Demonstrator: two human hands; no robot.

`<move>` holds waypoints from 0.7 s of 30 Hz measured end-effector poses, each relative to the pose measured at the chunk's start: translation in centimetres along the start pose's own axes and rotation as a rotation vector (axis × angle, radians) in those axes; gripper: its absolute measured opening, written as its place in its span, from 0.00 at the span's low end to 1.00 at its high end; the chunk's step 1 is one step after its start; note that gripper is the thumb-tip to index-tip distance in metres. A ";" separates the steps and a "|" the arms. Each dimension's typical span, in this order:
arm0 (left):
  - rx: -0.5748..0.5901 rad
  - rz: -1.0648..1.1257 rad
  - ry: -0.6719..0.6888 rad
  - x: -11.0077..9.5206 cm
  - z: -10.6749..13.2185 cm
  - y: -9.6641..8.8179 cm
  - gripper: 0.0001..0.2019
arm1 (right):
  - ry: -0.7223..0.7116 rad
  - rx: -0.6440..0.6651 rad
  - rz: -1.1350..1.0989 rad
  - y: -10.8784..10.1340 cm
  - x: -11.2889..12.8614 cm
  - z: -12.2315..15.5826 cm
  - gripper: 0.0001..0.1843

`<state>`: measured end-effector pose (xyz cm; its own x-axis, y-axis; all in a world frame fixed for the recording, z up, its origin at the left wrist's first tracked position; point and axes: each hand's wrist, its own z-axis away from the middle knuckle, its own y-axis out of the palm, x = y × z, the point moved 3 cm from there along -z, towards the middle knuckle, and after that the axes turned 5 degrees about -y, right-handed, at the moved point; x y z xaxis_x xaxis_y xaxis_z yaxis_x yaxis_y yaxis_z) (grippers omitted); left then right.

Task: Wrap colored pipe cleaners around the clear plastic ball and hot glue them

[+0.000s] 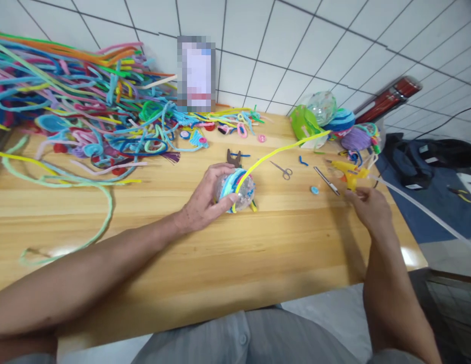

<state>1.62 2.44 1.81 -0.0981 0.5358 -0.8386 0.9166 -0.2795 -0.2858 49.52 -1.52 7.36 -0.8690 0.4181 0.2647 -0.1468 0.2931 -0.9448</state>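
My left hand [205,199] grasps a clear ball [248,198] banded with blue strands, near the middle of the tabletop [258,253], well in from its front edge. My thumb lies against a yellow fuzzy strand [283,150] reaching from the ball toward the far right corner. Near the right edge, my right hand [373,212] grips the yellow glue gun [352,172], though blur hides just how my fingertips sit. Small scissors [286,173] lie between my hands.
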 end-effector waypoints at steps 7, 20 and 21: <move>-0.021 0.022 0.017 0.3 0.0 0.2 0.26 | -0.535 0.061 -0.505 -1.3 11.9 7.1 0.07; -0.017 0.017 0.061 -0.3 -0.2 0.3 0.26 | -0.562 0.406 -1.096 4.2 26.5 8.8 0.18; -0.020 0.019 0.061 -0.3 -0.2 0.3 0.26 | -0.543 0.417 -1.093 4.4 26.4 8.8 0.18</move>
<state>2.03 2.32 2.03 -0.0575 0.5780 -0.8140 0.9258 -0.2743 -0.2602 21.75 3.19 8.52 -0.2703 -0.2980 0.9155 -0.9502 -0.0705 -0.3035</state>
